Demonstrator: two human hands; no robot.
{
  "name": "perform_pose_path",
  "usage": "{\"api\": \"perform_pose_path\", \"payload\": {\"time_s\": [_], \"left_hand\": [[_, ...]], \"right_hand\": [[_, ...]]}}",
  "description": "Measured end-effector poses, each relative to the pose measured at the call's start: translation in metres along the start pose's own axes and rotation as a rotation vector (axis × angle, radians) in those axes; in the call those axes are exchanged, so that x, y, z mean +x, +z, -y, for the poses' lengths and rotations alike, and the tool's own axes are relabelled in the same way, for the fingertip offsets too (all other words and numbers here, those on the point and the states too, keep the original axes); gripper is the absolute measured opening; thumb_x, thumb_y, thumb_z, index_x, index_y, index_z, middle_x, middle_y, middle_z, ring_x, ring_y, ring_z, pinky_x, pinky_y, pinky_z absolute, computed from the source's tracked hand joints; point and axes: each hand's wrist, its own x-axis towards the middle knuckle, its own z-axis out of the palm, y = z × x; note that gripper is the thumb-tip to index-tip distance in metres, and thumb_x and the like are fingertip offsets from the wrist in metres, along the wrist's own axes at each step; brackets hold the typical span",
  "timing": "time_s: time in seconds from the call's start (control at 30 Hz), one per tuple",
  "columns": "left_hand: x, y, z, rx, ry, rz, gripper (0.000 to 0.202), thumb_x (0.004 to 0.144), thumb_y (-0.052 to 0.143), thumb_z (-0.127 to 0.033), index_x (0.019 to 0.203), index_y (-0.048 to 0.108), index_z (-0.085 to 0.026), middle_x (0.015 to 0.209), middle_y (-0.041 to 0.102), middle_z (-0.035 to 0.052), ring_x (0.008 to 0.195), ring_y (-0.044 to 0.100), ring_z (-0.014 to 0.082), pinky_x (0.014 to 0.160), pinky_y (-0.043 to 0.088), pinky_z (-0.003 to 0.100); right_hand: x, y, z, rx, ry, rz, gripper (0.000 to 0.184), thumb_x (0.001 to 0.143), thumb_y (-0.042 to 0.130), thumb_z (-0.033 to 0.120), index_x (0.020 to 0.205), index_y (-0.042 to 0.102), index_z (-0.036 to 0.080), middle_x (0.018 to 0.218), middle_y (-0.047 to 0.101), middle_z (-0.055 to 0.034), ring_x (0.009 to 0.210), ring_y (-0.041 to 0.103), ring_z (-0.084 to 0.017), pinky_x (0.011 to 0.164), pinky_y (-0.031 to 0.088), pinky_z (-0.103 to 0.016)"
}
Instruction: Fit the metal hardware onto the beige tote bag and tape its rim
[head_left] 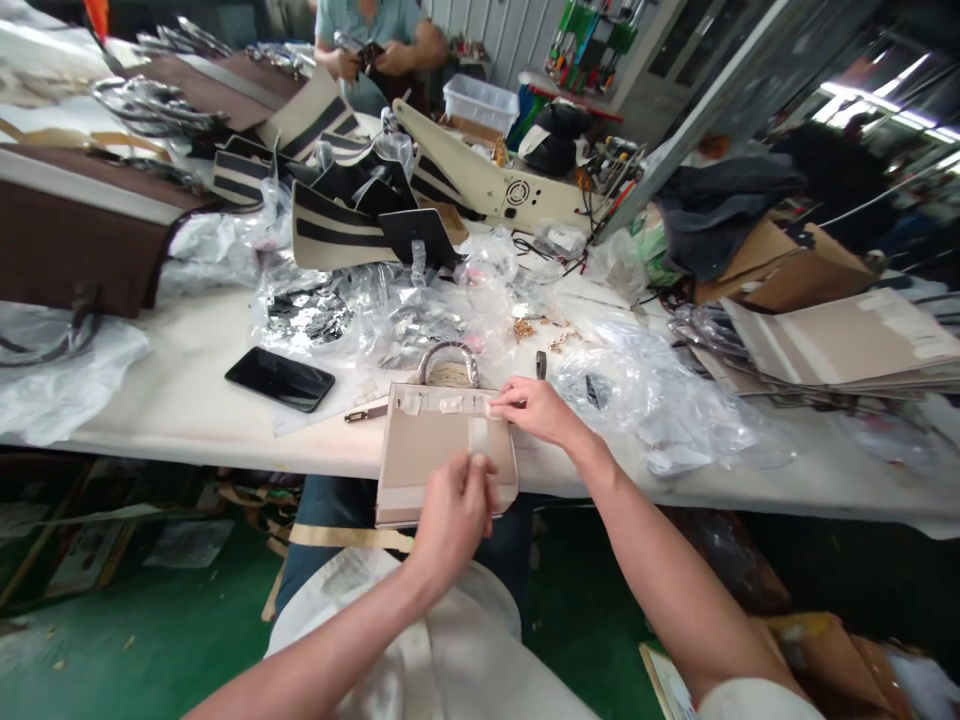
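A small beige handbag (420, 450) with a curved handle lies at the near edge of the white table (187, 400), partly hanging over it. My left hand (454, 515) is closed on the bag's lower right part, fingers pinching near a pale strap. My right hand (534, 408) pinches a strip of pale tape or paper (465, 403) along the bag's top edge. Small pieces of tape sit on that top edge.
A black phone (280, 378) lies left of the bag. Crumpled clear plastic bags (637, 390) and small gold fittings (525, 328) surround it. Brown and striped bag panels (330, 225) stand farther back. Cardboard sheets (832, 340) are stacked at right. Another person (375, 40) works at the far end.
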Motion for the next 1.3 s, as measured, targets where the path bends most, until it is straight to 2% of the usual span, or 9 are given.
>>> {"api": "perform_pose_path", "payload": {"time_s": [0.13, 0.23, 0.43, 0.6, 0.8, 0.93, 1.1, 1.2, 1.3], "left_hand": [[0.006, -0.07, -0.011, 0.199, 0.169, -0.251, 0.038, 0.112, 0.055, -0.055, 0.104, 0.069, -0.02, 0.071, 0.065, -0.0002, 0.057, 0.053, 0.0153, 0.054, 0.04, 0.025], [0.006, -0.111, -0.016, 0.279, 0.19, -0.397, 0.038, 0.11, 0.058, -0.056, 0.106, 0.071, -0.02, 0.073, 0.065, -0.0002, 0.06, 0.054, 0.0166, 0.056, 0.043, 0.026], [0.005, -0.16, -0.001, 0.358, 0.192, -0.524, 0.051, 0.103, 0.068, -0.069, 0.085, 0.066, -0.021, 0.065, 0.061, -0.001, 0.058, 0.055, 0.0174, 0.056, 0.044, 0.026], [0.022, -0.16, 0.007, 0.426, 0.215, -0.504, 0.056, 0.096, 0.072, -0.076, 0.085, 0.069, -0.021, 0.068, 0.065, 0.0016, 0.064, 0.061, 0.0224, 0.058, 0.046, 0.03], [0.051, -0.128, -0.002, 0.486, 0.295, -0.487, 0.054, 0.093, 0.073, -0.073, 0.106, 0.079, -0.021, 0.083, 0.079, 0.0045, 0.083, 0.073, 0.0293, 0.076, 0.053, 0.034], [0.061, -0.129, 0.005, 0.543, 0.309, -0.521, 0.049, 0.093, 0.071, -0.07, 0.105, 0.076, -0.023, 0.078, 0.075, 0.0034, 0.079, 0.072, 0.0292, 0.076, 0.051, 0.035], [0.065, -0.139, 0.016, 0.536, 0.234, -0.549, 0.054, 0.087, 0.074, -0.074, 0.106, 0.071, -0.023, 0.072, 0.069, 0.0002, 0.074, 0.069, 0.0277, 0.072, 0.048, 0.034], [0.069, -0.137, 0.015, 0.532, 0.229, -0.537, 0.055, 0.084, 0.074, -0.074, 0.105, 0.069, -0.024, 0.069, 0.063, -0.0025, 0.071, 0.066, 0.0258, 0.072, 0.047, 0.034], [0.076, -0.136, 0.011, 0.537, 0.21, -0.527, 0.059, 0.08, 0.073, -0.076, 0.105, 0.068, -0.023, 0.07, 0.063, -0.0018, 0.073, 0.068, 0.0278, 0.073, 0.049, 0.036]], "right_hand": [[0.015, 0.004, -0.012, 0.204, 0.189, -0.026, 0.036, 0.072, 0.098, 0.043, 0.097, 0.087, 0.019, 0.08, 0.073, -0.0005, 0.067, 0.063, -0.016, 0.058, 0.049, -0.026], [0.018, 0.006, -0.013, 0.259, 0.229, -0.046, 0.036, 0.08, 0.091, 0.051, 0.096, 0.086, 0.019, 0.071, 0.072, -0.0005, 0.056, 0.058, -0.015, 0.052, 0.044, -0.025], [-0.021, 0.009, 0.006, 0.055, 0.269, -0.568, 0.041, 0.095, 0.076, 0.06, 0.095, 0.085, 0.02, 0.09, 0.083, -0.0095, 0.079, 0.072, -0.024, 0.069, 0.052, -0.032], [-0.046, 0.032, 0.022, -0.059, 0.476, -0.469, 0.041, 0.087, 0.085, 0.065, 0.077, 0.079, 0.025, 0.082, 0.082, -0.0052, 0.076, 0.074, -0.025, 0.069, 0.047, -0.033], [-0.029, 0.044, 0.016, 0.082, 0.549, -0.455, 0.037, 0.083, 0.085, 0.058, 0.074, 0.078, 0.023, 0.079, 0.08, -0.0032, 0.08, 0.074, -0.024, 0.069, 0.045, -0.031], [-0.03, 0.043, 0.026, -0.061, 0.635, -0.455, 0.033, 0.087, 0.084, 0.057, 0.078, 0.079, 0.025, 0.086, 0.082, -0.002, 0.082, 0.074, -0.024, 0.068, 0.041, -0.032], [-0.038, 0.047, 0.039, -0.061, 0.649, -0.485, 0.034, 0.08, 0.091, 0.058, 0.09, 0.081, 0.027, 0.095, 0.083, -0.002, 0.087, 0.074, -0.024, 0.07, 0.041, -0.032], [-0.038, 0.048, 0.036, -0.03, 0.635, -0.487, 0.033, 0.077, 0.09, 0.054, 0.08, 0.077, 0.024, 0.084, 0.078, -0.0018, 0.081, 0.069, -0.023, 0.069, 0.039, -0.032], [-0.035, 0.05, 0.027, 0.109, 0.511, -0.466, 0.041, 0.081, 0.083, 0.054, 0.067, 0.062, 0.022, 0.067, 0.062, 0.0014, 0.07, 0.057, -0.019, 0.065, 0.035, -0.031]]}}
